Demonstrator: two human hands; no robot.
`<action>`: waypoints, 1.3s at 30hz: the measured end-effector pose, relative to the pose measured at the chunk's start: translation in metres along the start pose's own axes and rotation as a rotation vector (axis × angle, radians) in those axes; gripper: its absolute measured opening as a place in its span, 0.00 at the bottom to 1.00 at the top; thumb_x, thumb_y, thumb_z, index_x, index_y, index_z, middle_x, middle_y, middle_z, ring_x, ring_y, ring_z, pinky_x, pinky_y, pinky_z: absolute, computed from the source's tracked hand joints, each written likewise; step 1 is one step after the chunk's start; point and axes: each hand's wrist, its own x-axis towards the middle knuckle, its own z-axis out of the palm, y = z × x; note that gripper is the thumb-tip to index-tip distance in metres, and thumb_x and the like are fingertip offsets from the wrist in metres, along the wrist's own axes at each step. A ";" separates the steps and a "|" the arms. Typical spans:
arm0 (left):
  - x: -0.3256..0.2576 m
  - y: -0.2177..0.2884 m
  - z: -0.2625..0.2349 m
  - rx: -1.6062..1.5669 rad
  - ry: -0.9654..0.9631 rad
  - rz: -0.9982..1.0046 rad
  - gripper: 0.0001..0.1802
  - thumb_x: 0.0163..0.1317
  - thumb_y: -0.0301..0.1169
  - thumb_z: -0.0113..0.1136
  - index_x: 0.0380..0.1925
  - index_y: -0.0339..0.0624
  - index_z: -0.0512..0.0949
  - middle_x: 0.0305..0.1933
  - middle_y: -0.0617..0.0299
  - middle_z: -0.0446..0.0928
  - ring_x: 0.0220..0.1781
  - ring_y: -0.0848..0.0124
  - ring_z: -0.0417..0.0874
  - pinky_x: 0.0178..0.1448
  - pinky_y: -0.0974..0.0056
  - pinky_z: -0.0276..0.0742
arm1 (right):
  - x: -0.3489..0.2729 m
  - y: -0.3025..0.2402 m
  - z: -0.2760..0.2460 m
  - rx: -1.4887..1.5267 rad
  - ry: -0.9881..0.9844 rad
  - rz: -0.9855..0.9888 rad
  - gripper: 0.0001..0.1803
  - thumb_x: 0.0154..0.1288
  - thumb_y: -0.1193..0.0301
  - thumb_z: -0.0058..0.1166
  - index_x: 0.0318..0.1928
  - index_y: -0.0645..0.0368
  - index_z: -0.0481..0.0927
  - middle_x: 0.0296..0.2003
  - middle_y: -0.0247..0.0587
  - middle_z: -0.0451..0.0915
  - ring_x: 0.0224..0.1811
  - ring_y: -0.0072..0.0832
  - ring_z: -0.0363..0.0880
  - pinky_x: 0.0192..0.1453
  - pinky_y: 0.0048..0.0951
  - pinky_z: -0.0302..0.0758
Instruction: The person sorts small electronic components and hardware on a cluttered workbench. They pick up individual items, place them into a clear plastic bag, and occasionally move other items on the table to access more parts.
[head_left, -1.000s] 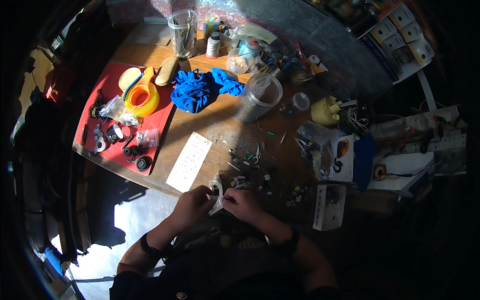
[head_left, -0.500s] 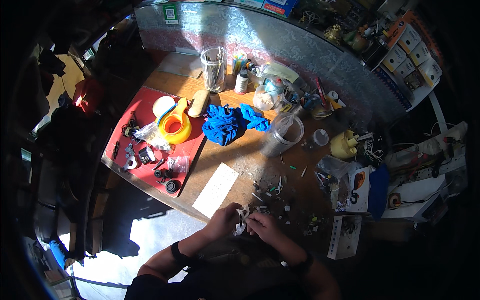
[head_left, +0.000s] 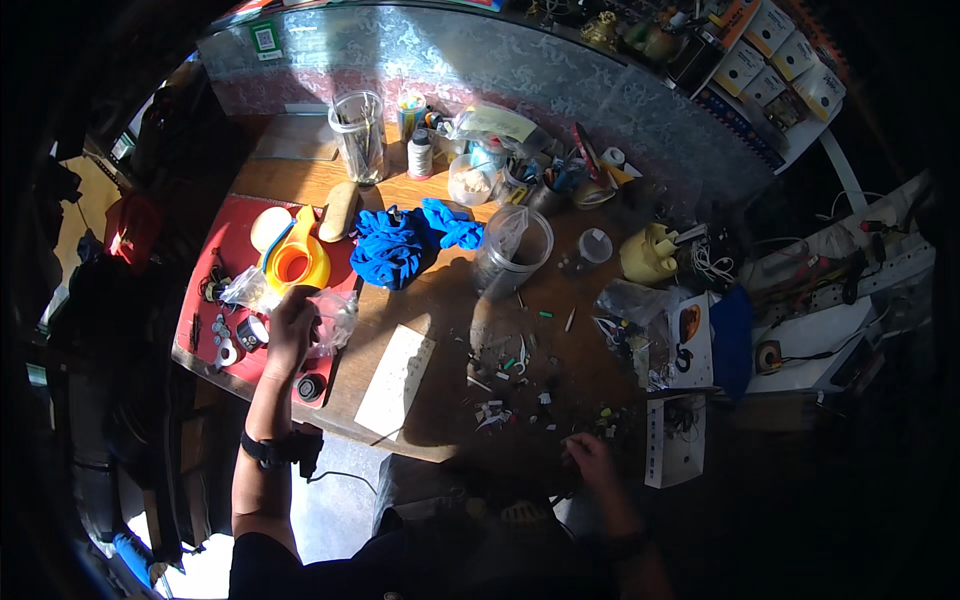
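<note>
At left over the red mat (head_left: 236, 222), the left hand (head_left: 291, 325) grasps a clear bag (head_left: 338, 325), best pinched lightly; the right hand's (head_left: 588, 459) grip is unclear.

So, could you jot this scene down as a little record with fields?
Left hand: at a clear plastic bag by the right edge of the red mat; hold unclear
Right hand: near the front of the table; contents too dark to tell
On mat: yellow ring, round black part
Mid-table: blue cloth, clear tub, paper sheet
Back: white spool
</note>
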 end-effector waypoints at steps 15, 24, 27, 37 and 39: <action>-0.022 -0.025 0.081 0.597 0.161 0.527 0.15 0.57 0.21 0.51 0.46 0.34 0.70 0.49 0.49 0.68 0.54 0.55 0.69 0.61 0.57 0.62 | -0.071 0.140 -0.045 -0.016 0.666 -0.087 0.11 0.61 0.72 0.53 0.44 0.60 0.77 0.37 0.36 0.80 0.40 0.21 0.77 0.44 0.24 0.73; -0.129 -0.042 0.224 0.538 -0.467 0.405 0.17 0.49 0.20 0.53 0.42 0.36 0.70 0.47 0.48 0.69 0.49 0.52 0.71 0.53 0.57 0.69 | -0.041 0.133 -0.092 -0.167 0.692 -0.236 0.15 0.57 0.73 0.54 0.46 0.61 0.75 0.40 0.43 0.77 0.44 0.33 0.76 0.50 0.31 0.71; -0.142 -0.039 0.251 0.556 -0.481 0.367 0.16 0.50 0.21 0.54 0.42 0.37 0.71 0.46 0.48 0.69 0.48 0.51 0.72 0.52 0.57 0.70 | -0.026 0.123 -0.108 -0.444 0.683 -0.460 0.23 0.52 0.71 0.56 0.51 0.60 0.71 0.51 0.49 0.69 0.56 0.48 0.66 0.60 0.42 0.63; -0.174 -0.030 0.339 0.670 -0.475 0.289 0.16 0.52 0.24 0.55 0.42 0.37 0.71 0.45 0.50 0.70 0.48 0.51 0.72 0.51 0.56 0.70 | 0.037 0.101 -0.130 -0.639 0.412 -0.582 0.43 0.54 0.63 0.56 0.64 0.70 0.50 0.65 0.61 0.49 0.68 0.52 0.46 0.70 0.47 0.45; -0.181 -0.028 0.342 0.679 -0.492 0.271 0.16 0.52 0.25 0.55 0.42 0.37 0.71 0.45 0.50 0.70 0.47 0.52 0.72 0.51 0.56 0.70 | 0.047 0.093 -0.122 -0.676 0.356 -0.611 0.43 0.54 0.63 0.55 0.64 0.70 0.50 0.65 0.61 0.49 0.68 0.52 0.46 0.69 0.48 0.45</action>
